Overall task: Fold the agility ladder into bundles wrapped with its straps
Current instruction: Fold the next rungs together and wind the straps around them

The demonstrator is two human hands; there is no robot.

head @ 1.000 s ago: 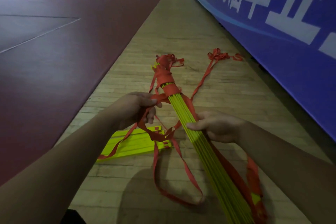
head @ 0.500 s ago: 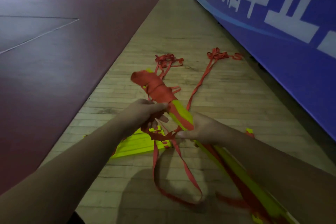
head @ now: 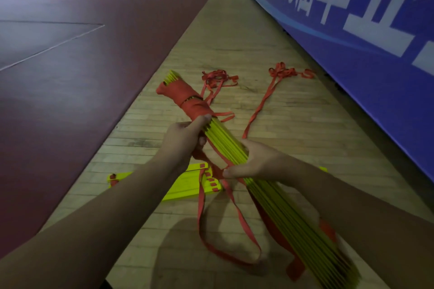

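Note:
A long bundle of yellow ladder rungs slants from upper left to lower right above the floor. Its far end is wound in red strap. My left hand grips the bundle just below that wrap. My right hand holds the middle of the bundle, its thumb pinching a red strap against the rungs. Loose strap loops hang from my hands to the floor. A second flat stack of yellow rungs lies on the floor beneath my left forearm.
More red strap lies tangled on the wooden floor strip in two piles, one behind the bundle and one near the blue banner wall on the right. Dark red court flooring spreads to the left.
The bundle has swung so its wrapped end points further left. My left hand has moved from the loose strap onto the bundle below the wrap. My right hand stays at mid-bundle.

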